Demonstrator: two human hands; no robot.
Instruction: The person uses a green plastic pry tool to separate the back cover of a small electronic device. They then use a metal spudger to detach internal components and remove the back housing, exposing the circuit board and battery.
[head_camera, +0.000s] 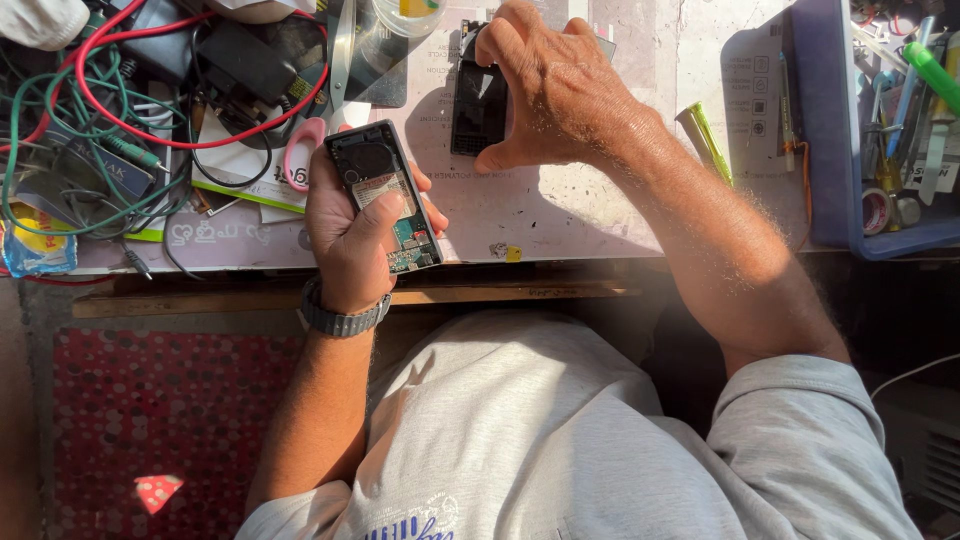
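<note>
Grey shirt cloth fills the near view, and from it two bare forearms reach to the counter. His left hand, a dark watch on the wrist, is wrapped round an opened small phone, thumb lying across its exposed green circuit board, the device tilted and held just above the counter's near edge. His right hand is curled over a black phone cover, fingertips pinching its top and the thumb under its lower corner, so that it stands against the pale counter surface well apart from the phone. Left of the hands lies a tangle of red and green wires and pink-handled scissors. A blue tray of tools sits at the far right.
</note>
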